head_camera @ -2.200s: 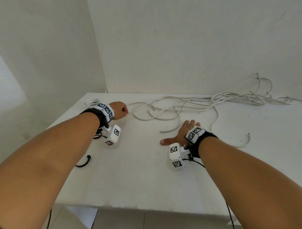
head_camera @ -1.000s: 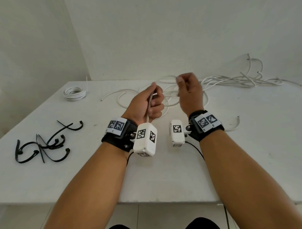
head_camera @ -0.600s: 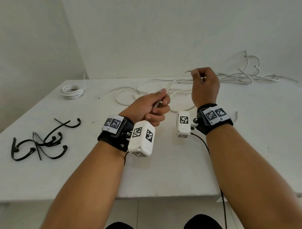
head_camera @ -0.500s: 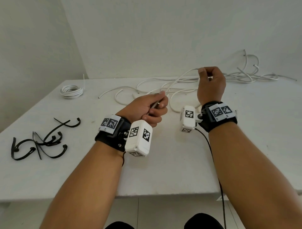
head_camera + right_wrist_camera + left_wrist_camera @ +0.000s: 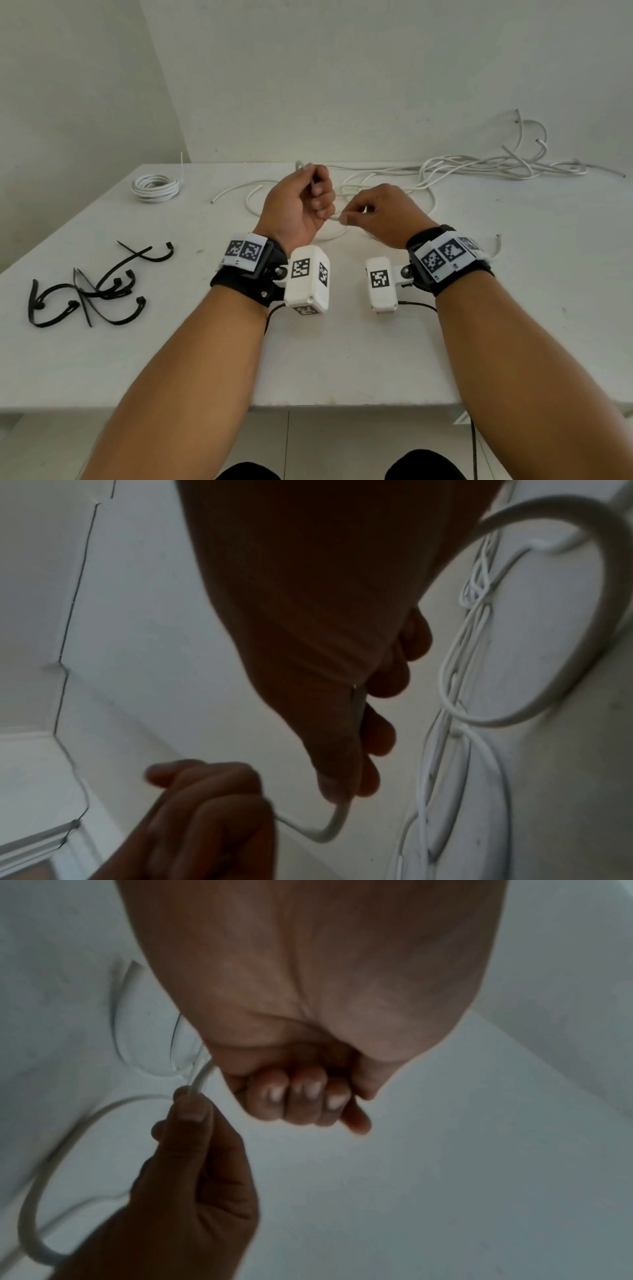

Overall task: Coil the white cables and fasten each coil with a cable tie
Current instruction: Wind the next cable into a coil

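My left hand is curled in a fist round a white cable and held above the middle of the table. Just to its right, my right hand pinches the same cable between thumb and fingers. A short bend of cable runs between the two hands. Behind them the cable trails back in a loop to a loose tangle of white cables along the back right. One finished coil lies at the back left. Several black cable ties lie at the left.
The white table meets the wall at the back, and its front edge is near my forearms. A loose cable end lies just right of my right wrist. Tiled floor shows below the front edge.
My right hand, which had drawn the cable up and out to the right, has come back down and left to meet the left hand. The left fist has turned more upright and lifted slightly.
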Motion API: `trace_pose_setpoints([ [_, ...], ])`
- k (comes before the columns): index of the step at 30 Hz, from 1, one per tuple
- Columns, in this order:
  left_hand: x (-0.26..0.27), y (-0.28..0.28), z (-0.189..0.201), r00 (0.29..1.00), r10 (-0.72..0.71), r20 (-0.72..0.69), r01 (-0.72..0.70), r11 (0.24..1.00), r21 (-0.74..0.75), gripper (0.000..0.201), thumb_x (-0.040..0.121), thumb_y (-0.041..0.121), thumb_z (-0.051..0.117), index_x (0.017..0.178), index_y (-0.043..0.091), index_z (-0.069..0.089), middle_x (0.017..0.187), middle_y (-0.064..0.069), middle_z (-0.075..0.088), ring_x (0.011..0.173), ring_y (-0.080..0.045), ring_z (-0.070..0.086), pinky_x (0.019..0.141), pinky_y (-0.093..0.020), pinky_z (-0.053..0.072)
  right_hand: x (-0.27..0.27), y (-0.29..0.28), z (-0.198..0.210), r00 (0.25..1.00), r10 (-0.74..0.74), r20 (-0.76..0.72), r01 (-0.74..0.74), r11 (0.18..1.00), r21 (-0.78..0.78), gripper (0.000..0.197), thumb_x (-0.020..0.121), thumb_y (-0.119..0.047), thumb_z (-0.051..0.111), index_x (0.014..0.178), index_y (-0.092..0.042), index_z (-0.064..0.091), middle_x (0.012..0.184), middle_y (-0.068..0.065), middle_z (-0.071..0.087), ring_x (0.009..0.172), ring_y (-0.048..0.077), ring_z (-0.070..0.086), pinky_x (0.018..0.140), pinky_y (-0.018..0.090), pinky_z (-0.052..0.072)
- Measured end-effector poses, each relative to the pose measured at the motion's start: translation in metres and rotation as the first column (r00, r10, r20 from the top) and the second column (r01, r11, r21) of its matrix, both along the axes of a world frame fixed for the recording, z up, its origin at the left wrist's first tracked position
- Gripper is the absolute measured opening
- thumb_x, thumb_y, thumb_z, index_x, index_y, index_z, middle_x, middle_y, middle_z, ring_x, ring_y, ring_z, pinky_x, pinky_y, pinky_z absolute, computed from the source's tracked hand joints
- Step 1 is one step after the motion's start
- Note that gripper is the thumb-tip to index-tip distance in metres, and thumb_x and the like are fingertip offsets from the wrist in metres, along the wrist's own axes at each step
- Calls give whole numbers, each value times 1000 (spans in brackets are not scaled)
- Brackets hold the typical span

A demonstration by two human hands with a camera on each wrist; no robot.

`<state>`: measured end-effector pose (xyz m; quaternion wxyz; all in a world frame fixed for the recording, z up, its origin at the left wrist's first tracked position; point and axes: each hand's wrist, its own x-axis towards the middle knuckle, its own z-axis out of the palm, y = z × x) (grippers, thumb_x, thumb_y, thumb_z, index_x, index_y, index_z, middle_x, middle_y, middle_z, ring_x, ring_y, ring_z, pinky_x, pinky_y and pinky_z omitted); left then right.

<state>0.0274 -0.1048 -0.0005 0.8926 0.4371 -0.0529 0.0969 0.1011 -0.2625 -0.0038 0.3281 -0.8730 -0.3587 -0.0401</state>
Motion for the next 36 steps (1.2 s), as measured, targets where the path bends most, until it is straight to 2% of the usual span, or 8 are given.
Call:
trace_pose_setpoints([
  [6,8,2,-9,948,317,25,-299,865,404,34,104,17,34,74,12,49,58,4,38,50,-10,32,52,-25,28,-14,9,1,991,123,-46,-127,988,-85,9,89,-32,70,85,-26,76,70,-15,60,58,-5,50,58,13,34],
  [13,8,29,-13,782,597,178,-484,402,777,36,104,30,38,71,22,53,66,8,53,62,-10,48,69,-31,42,-10,-4,4,992,103,-78,-105,994,-20,8,88,-29,70,89,-25,77,76,-14,69,68,-9,59,69,16,43],
  [18,8,29,-9,830,541,133,-315,258,913,32,103,23,36,80,13,55,75,7,53,67,-8,48,57,-12,36,-12,-13,10,999,47,-13,-46,995,91,5,85,-24,73,85,-22,77,75,-12,67,62,-7,55,61,11,40],
  [22,10,18,-10,924,383,14,-55,96,994,35,99,17,36,66,17,48,77,2,46,69,-14,47,65,-27,35,-15,-17,14,999,38,35,-46,968,248,5,85,-23,73,82,-24,76,74,0,72,63,14,61,59,20,48],
  [26,6,4,-10,963,253,-95,53,167,985,33,101,19,32,74,12,50,75,-3,51,69,-19,46,71,-33,37,-12,-14,10,998,19,67,-44,917,397,3,85,-19,73,88,-20,76,83,1,75,78,22,68,72,37,56],
  [28,5,4,-9,974,201,-101,46,263,964,37,102,15,29,71,10,49,69,-7,52,62,-16,44,65,-28,36,-11,-14,10,997,25,76,-58,887,458,5,85,-16,74,90,-16,76,85,-1,74,79,17,68,73,31,56],
  [32,0,0,-13,981,51,-189,110,654,748,42,101,15,27,62,11,41,56,-8,37,50,-17,32,54,-28,24,-9,-10,9,999,2,51,-29,846,532,5,84,-17,76,89,-16,76,85,-5,74,80,8,68,72,17,53],
  [36,-1,-7,-12,978,-98,-185,191,784,591,52,106,39,21,62,14,33,50,3,24,49,-15,18,52,-29,15,-5,-12,9,998,-55,-25,59,787,614,7,82,-19,79,88,-17,77,81,-9,74,73,0,66,68,12,49],
])
